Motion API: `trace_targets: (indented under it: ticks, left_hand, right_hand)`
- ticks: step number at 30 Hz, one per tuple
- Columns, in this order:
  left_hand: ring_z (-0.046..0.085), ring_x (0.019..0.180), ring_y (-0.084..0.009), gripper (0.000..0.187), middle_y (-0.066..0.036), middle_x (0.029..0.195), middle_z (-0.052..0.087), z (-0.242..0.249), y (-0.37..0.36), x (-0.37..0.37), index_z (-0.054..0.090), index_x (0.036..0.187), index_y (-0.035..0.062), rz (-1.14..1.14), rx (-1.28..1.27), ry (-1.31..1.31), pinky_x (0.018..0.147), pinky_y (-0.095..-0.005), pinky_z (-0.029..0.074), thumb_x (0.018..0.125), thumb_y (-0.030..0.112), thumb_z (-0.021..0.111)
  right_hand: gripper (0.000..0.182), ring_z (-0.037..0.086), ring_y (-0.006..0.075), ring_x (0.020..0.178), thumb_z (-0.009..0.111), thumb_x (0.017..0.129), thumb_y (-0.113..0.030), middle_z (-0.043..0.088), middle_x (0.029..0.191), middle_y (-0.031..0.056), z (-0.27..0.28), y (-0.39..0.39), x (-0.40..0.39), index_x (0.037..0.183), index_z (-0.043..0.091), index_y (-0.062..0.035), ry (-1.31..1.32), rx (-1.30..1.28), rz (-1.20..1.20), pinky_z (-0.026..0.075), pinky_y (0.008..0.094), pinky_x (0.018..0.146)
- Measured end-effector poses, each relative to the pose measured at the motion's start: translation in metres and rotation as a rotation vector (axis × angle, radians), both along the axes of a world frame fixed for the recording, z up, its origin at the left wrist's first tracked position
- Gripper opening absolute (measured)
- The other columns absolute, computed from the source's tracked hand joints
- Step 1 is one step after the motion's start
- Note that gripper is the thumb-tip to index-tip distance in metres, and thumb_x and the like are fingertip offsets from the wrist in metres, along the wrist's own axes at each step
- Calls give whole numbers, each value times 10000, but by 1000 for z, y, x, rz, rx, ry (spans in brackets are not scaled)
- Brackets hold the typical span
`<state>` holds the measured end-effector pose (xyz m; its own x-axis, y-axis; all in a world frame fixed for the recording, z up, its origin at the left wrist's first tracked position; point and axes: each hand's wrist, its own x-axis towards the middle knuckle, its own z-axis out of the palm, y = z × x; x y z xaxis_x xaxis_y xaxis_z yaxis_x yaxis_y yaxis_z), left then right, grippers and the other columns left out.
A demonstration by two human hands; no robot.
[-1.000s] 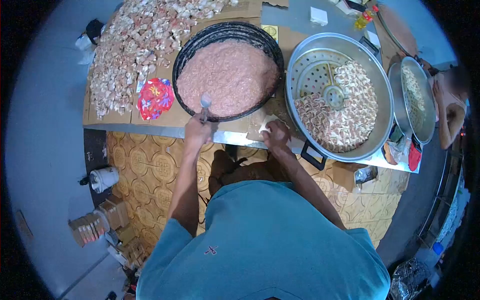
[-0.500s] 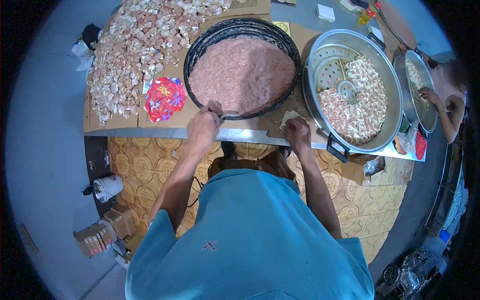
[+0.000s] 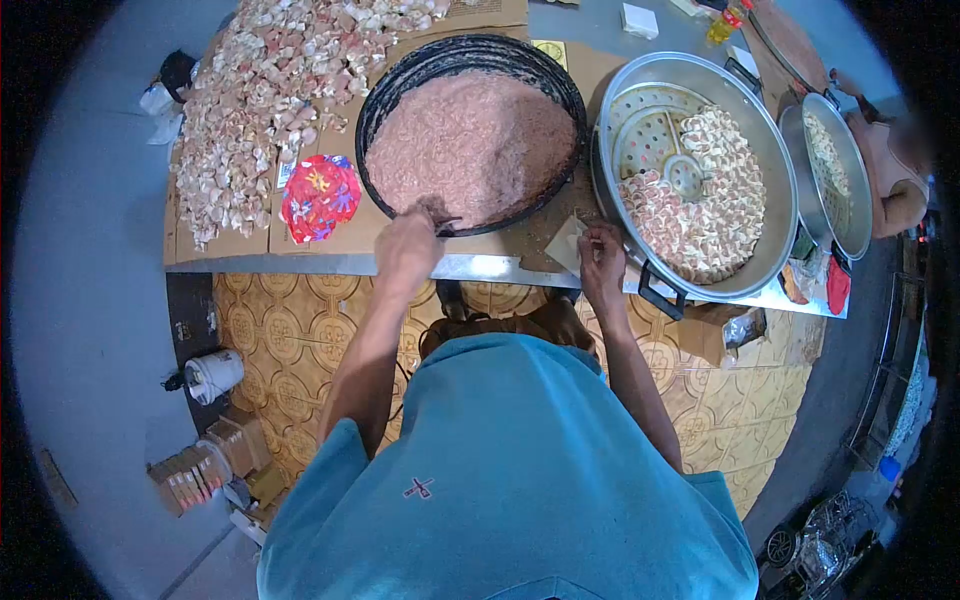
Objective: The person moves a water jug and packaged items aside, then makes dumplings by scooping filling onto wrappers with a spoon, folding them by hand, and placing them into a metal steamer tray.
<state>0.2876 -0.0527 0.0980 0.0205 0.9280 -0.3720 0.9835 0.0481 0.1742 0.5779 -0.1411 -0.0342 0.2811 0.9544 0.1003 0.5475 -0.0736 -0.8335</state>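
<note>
My left hand (image 3: 408, 250) is closed around a small flat metal tool (image 3: 452, 222), perhaps a filling spatula, at the near rim of a big black basin. Pink minced meat filling (image 3: 475, 150) fills much of that black basin (image 3: 374, 110). To the right, my right hand (image 3: 602, 258) has its fingers bent against the edge of a pale dough wrapper (image 3: 566, 243) lying on the cardboard. Beside that hand stands a large metal steamer pot (image 3: 785, 190). Pleated dumplings (image 3: 715, 215) cover part of its perforated tray, and a ladle-like strainer (image 3: 683, 175) lies among them.
Loose pale dumplings or wrapped pieces (image 3: 270, 110) are heaped on cardboard at the left. A red patterned cloth (image 3: 320, 198) lies by the basin. Another person (image 3: 895, 175) is at a second steamer (image 3: 850, 190) on the right. A bottle (image 3: 727, 22) stands at the back.
The view has shifted slightly, moving the table things left. My right hand has turned at the wrapper, which now shows more. My left hand stays at the basin rim, its tool tilted differently.
</note>
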Motion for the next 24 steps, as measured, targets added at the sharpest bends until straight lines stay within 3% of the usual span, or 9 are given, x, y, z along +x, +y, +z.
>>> trace_targets:
  ticks: [2, 4, 6, 7, 10, 16, 20, 22, 24]
  left_hand:
    - [685, 849, -390, 158, -215, 870, 698, -1, -7, 9, 751, 839, 100, -17, 89, -101, 778, -464, 542, 779, 122, 607]
    - [685, 839, -382, 153, -215, 847, 696, -1, -5, 3, 759, 822, 86, 34, 109, -186, 776, -442, 542, 773, 145, 627]
    - [697, 793, -350, 171, -200, 814, 703, -6, -4, -7, 763, 867, 60, 95, 118, -418, 752, -401, 540, 777, 159, 657]
    - [697, 793, -350, 171, -200, 814, 703, -1, -4, -8, 763, 867, 60, 86, 115, -425, 752, -401, 540, 777, 159, 657]
    - [679, 712, -222, 154, -149, 786, 713, 13, -15, -11, 759, 910, 35, 152, 138, -627, 682, -325, 515, 798, 99, 676]
    - [651, 760, -192, 167, -104, 831, 679, 65, -32, 13, 764, 935, 43, -58, 262, -769, 685, -291, 496, 774, 82, 740]
    - [666, 776, -234, 167, -123, 819, 689, 6, -22, 21, 765, 915, 45, -90, 221, -813, 709, -324, 512, 770, 126, 750]
    - [676, 775, -220, 181, -122, 825, 704, 4, -20, 14, 764, 931, 39, -71, 167, -832, 726, -313, 516, 776, 130, 747]
    - [693, 818, -209, 199, -134, 890, 727, -4, -13, 1, 762, 943, 29, 33, 139, -705, 754, -311, 524, 762, 110, 747]
  right_hand:
    - [207, 622, 266, 968, 556, 973, -184, 621, 1044, 100, 30, -7, -8, 1041, 588, 10, 493, -76, -9, 484, 380, 845]
    - [244, 621, 239, 1053, 476, 1021, -192, 624, 1121, 100, 39, -5, -16, 1096, 573, 18, 603, -78, -25, 493, 374, 887]
    - [280, 615, 244, 1092, 459, 1024, -197, 633, 1155, 114, 57, -7, -26, 1213, 544, -8, 1455, -136, -139, 474, 379, 982]
    - [367, 592, 278, 1175, 378, 1047, -247, 624, 1215, 139, 64, -5, -30, 1308, 484, -11, 1541, -162, -175, 454, 425, 1048]
    - [428, 580, 306, 1204, 349, 1049, -283, 592, 1291, 163, 86, 6, -39, 1364, 441, -8, 1740, -249, 43, 447, 464, 1058]
    - [416, 614, 321, 1153, 364, 1031, -257, 593, 1291, 172, 83, 13, -65, 1336, 474, 2, 1678, -218, 1, 554, 490, 898]
    - [399, 603, 290, 1174, 357, 1029, -223, 594, 1297, 166, 86, 18, -64, 1337, 472, 4, 1811, -223, -37, 511, 475, 983]
    - [394, 595, 284, 1186, 350, 1029, -207, 592, 1301, 167, 94, 23, -56, 1336, 473, 7, 1872, -157, -51, 493, 469, 1012]
    - [390, 552, 308, 1242, 313, 1028, -158, 580, 1322, 170, 98, 16, -48, 1343, 458, 22, 1824, -92, -271, 442, 469, 1079]
